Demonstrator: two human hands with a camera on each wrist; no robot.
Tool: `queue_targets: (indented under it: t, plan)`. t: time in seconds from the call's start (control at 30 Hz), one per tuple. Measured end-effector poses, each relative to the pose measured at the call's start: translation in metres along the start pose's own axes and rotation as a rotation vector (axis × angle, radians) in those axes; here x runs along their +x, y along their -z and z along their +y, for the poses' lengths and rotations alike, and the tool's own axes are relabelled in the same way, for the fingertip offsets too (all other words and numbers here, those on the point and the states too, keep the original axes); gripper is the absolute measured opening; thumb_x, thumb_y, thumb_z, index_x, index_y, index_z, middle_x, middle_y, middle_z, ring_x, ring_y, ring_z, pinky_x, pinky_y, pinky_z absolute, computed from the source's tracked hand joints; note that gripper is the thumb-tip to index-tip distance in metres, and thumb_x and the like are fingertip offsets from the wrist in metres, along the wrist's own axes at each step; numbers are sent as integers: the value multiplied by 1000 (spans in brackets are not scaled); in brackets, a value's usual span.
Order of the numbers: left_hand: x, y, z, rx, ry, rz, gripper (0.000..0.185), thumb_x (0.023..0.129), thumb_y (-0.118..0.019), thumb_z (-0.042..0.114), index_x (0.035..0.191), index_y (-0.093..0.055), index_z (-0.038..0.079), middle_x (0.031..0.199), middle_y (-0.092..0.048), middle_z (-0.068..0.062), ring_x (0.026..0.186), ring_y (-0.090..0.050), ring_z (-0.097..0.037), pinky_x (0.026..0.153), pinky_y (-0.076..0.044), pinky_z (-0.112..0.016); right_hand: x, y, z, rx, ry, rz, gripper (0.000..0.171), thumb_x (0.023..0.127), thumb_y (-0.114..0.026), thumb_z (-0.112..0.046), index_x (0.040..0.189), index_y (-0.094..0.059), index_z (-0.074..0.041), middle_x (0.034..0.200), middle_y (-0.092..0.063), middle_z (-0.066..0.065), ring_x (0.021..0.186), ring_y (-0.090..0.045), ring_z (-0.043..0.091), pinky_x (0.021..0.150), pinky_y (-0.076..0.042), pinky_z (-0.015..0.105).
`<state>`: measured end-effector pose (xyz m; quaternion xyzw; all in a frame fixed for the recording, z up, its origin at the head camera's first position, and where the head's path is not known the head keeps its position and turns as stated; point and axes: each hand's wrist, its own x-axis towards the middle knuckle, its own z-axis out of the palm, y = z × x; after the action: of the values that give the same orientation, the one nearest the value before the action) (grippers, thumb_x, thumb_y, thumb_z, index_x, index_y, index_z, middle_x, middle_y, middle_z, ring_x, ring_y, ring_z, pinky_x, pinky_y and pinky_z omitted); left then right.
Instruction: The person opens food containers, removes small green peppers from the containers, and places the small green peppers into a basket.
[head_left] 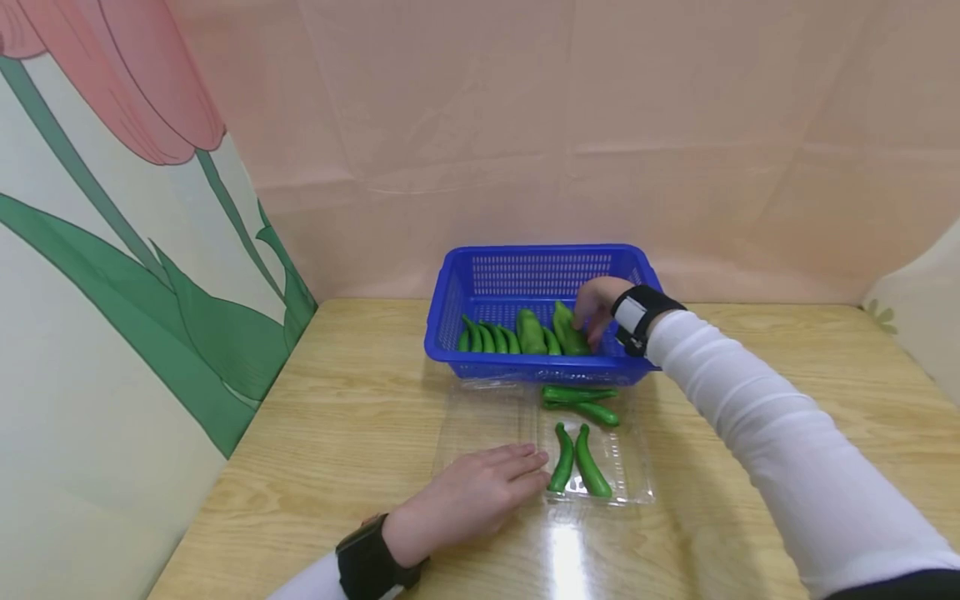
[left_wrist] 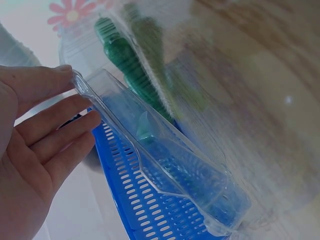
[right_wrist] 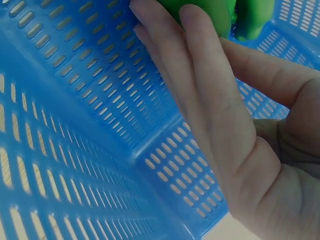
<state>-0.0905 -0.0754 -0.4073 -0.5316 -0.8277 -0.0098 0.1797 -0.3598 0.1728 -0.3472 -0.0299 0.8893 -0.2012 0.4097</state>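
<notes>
One pepper (head_left: 568,329) inside right hand (head_left: 596,310) grip, in basket (head_left: 480,287).

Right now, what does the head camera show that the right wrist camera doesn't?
Only the head view shows the wooden table, the clear plastic clamshell tray holding four green peppers, and the left hand resting flat on its lid. Only the right wrist view shows the fingers against a pepper up close. Both show the right hand inside the blue slotted plastic basket.
</notes>
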Motion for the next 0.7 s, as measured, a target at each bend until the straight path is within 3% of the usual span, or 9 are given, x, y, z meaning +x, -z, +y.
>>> queue_targets:
  t: [0.23,0.5,0.6,0.7]
  plan:
    - [1,0,1,7,-10,2,31,92,-58,17,123,-62,15,132,-59,-5,124,-55,-18,107,-42,-26,0,1,5,54,-12,-9,45,95,-52,-11,129,-43,17,115,-57,38,94,-70,28,97,-53,38]
    - [0,-1,3,24,-16,13,31,92,-58,18,122,-63,15,131,-59,-5,123,-55,-18,107,-42,-27,-18,5,5,13,24,-22,47,96,-52,-16,133,-42,12,119,-59,33,99,-68,29,97,-53,40]
    - [0,-1,4,31,-16,14,31,91,-59,18,122,-63,15,131,-59,-5,123,-55,-18,107,-42,-27,-27,8,6,19,48,16,55,96,-52,-18,138,-34,13,131,-48,35,98,-69,30,95,-54,41]
    - [0,0,4,29,-17,12,32,91,-59,18,123,-62,15,132,-59,-5,123,-55,-18,107,-42,-27,-38,11,9,15,126,92,52,94,-55,-16,134,-40,15,128,-51,34,93,-70,31,91,-56,41]
